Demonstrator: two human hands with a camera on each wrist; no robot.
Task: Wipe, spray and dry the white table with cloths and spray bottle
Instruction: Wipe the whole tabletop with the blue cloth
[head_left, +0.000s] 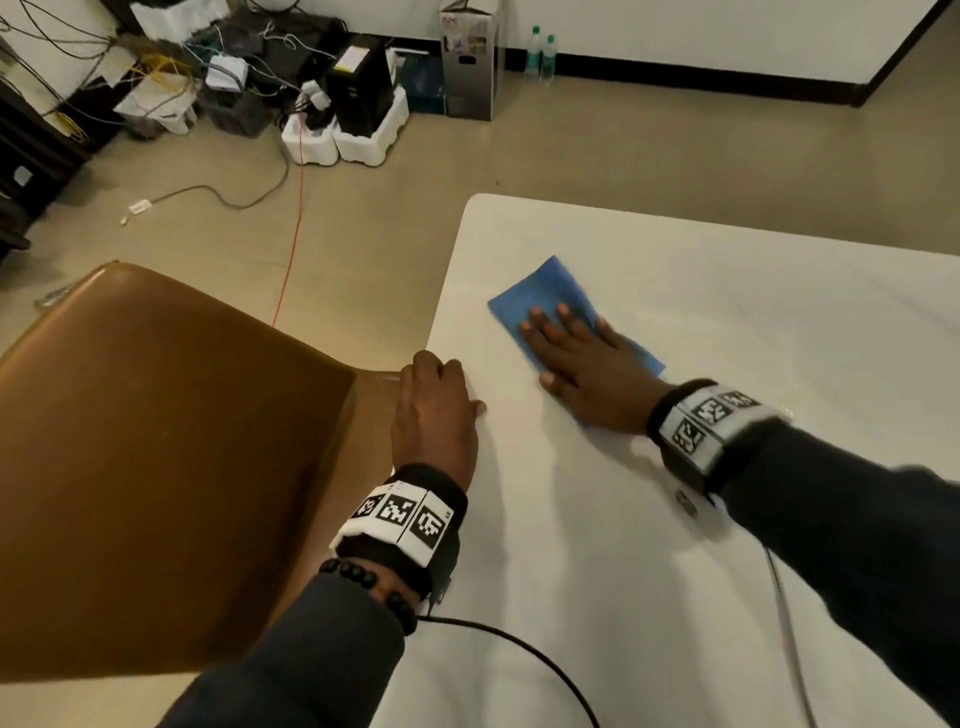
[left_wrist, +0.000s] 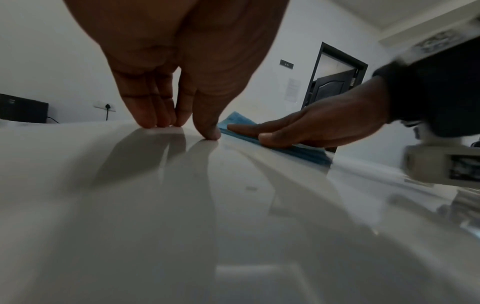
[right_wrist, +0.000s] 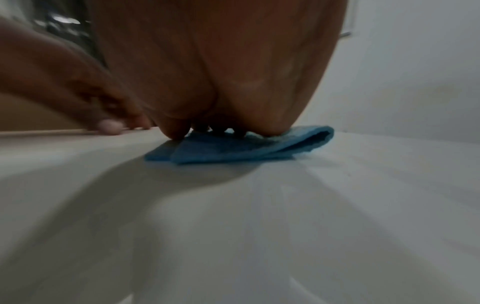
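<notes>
The person's right hand (head_left: 584, 371) lies flat, palm down, on a folded blue microfibre cloth (head_left: 550, 296), its fingers straight and slightly spread, pointing toward eleven o'clock; the cloth rests on the smooth white rectangular table (head_left: 727, 322) near the table's left edge, its uncovered corner sticking out past the fingertips toward twelve o'clock. In the right wrist view the cloth (right_wrist: 249, 147) shows as a doubled fold, its looped edge at three o'clock of the palm, which presses it onto the tabletop. The left hand (head_left: 436, 410) sits at nine o'clock of the right hand, at the table's left edge; in the left wrist view its fingers (left_wrist: 145, 107) are held close together, bent downward with their tips touching the tabletop, and the thumb tip also touches down beside them, holding nothing. A brown moulded plastic chair (head_left: 156, 457) stands just beside the table at nine o'clock of the left hand. A thin black cable (head_left: 524, 647) crosses the table at six o'clock, below the left wrist. Two clear plastic bottles (head_left: 540, 52) stand on the floor by the far wall at twelve o'clock.
</notes>
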